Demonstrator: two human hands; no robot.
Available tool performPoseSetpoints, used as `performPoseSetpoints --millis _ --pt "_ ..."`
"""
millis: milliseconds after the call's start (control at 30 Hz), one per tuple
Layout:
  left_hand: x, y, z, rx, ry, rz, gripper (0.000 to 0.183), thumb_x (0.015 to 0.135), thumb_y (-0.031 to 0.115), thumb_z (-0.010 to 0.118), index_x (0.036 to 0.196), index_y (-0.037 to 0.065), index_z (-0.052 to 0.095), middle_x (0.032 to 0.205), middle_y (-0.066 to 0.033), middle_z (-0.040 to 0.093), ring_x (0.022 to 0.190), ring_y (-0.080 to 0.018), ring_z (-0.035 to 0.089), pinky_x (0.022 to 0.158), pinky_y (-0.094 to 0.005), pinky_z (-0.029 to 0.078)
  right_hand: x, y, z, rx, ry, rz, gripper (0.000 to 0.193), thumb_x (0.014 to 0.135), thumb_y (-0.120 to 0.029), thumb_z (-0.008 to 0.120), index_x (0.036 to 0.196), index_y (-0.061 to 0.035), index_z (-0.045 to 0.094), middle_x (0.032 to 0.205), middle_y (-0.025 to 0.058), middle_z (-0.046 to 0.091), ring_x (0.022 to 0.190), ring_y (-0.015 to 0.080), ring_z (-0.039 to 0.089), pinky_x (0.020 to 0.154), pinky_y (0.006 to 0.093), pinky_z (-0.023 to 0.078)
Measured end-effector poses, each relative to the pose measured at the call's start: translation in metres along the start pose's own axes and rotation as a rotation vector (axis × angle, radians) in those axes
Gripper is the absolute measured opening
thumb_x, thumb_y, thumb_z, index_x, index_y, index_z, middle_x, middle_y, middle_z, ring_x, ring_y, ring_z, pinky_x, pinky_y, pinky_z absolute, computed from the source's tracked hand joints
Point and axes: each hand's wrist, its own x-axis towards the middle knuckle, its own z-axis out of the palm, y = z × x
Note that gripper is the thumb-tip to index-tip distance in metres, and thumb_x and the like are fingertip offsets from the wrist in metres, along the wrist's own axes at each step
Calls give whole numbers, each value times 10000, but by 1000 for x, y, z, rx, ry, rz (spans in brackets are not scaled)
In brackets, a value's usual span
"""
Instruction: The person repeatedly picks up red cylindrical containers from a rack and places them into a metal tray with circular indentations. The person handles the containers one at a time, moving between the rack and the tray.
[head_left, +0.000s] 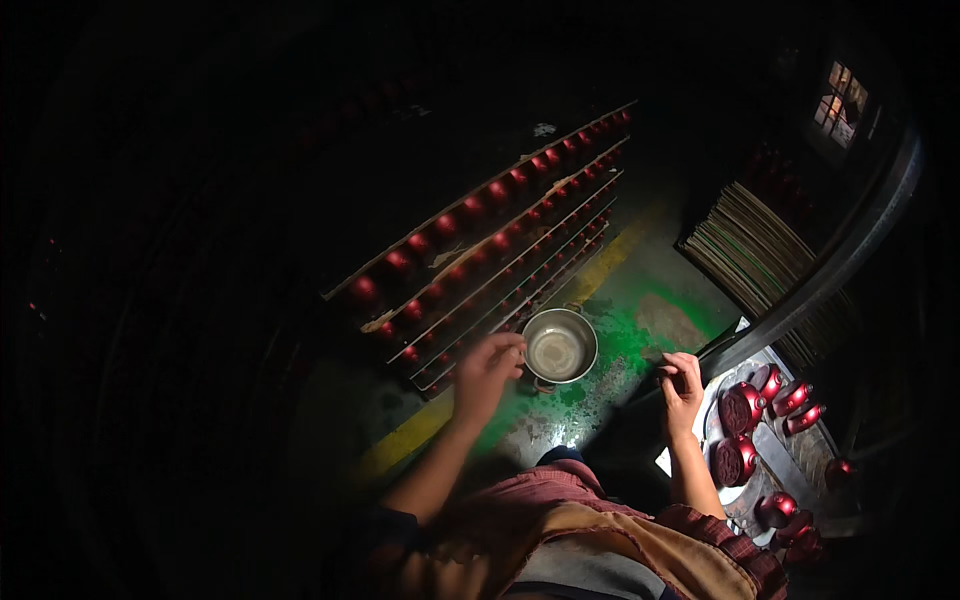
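Observation:
Both my hands are raised in front of my body, apart from each other. My left hand (487,372) is beside the left rim of a round metal pot (558,345) with two handles; its fingers are curled toward the thumb. Whatever it may hold is too small to tell. To the right, my right hand (682,388) has bent fingers pinched toward the thumb, and what lies between them is hidden. Close to that hand is a round pale turntable or tray (712,425) carrying glossy red rounded pieces (737,410) with dark ends.
A slanted rack of boards (480,235) bears rows of red round pieces at the left. Stacked thin boards (750,240) stand at the right, behind a curved dark metal bar (830,275). The floor (620,330) has green stains and a yellow stripe. Surroundings are dark.

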Motion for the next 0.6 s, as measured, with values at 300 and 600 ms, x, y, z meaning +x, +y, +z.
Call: performPoseSetpoints --millis 300,600 --pt "109 121 -292 337 689 146 345 953 80 598 1298 97 601 1192 -31 623 1029 -113 605 748 -249 526 242 -3 290 -45 -530 -323 430 823 145 600 1200 -55 657 1187 90 545 1012 167 577 822 259 510" --pt "429 192 -447 1210 799 308 491 892 230 696 1350 98 579 1361 -122 585 1237 -256 567 1048 -375 461 499 33 631 -49 -783 -553 593 811 -24 736 1355 -210 587 1340 122 534 1233 308 543 968 395 511"
